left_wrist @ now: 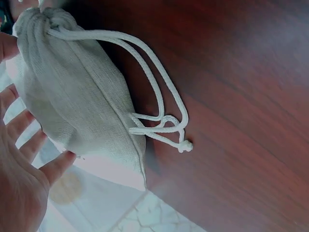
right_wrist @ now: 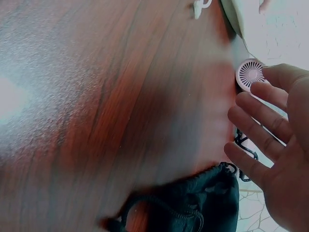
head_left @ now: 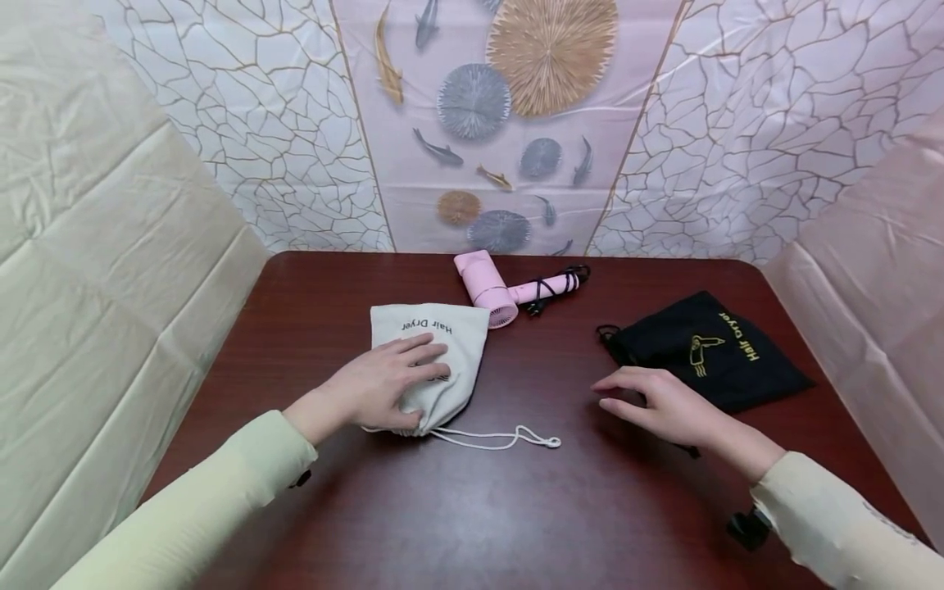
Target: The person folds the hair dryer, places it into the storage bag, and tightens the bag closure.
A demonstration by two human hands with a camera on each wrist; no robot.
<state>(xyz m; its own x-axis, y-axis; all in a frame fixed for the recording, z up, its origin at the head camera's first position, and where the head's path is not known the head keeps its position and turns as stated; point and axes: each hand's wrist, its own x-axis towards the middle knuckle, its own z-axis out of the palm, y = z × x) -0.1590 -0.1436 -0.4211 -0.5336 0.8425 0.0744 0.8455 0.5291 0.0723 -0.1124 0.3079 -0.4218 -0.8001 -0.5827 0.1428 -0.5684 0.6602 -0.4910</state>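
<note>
A white drawstring pouch [head_left: 460,360] printed "Hair Dryer" lies on the table, its gathered mouth towards the person and its cord trailing right. Over it my left hand [head_left: 391,377] spreads its fingers, the thumb near the gathered mouth; in the left wrist view the fingers [left_wrist: 30,145] lie straight along the cloth. My right hand [head_left: 664,401] is above the table with relaxed fingers and nothing in them, just left of a black drawstring pouch [head_left: 737,369] with gold "Hair Dryer" print. Behind the white pouch sits a pink hair dryer [head_left: 483,283], black cord wound round its handle.
The dark red-brown wooden table [head_left: 487,508] ends at a patterned backdrop [head_left: 472,188]. Pale cloth walls [head_left: 147,246] stand on the left and right sides. The white cord's knotted end [head_left: 551,442] lies between the two hands.
</note>
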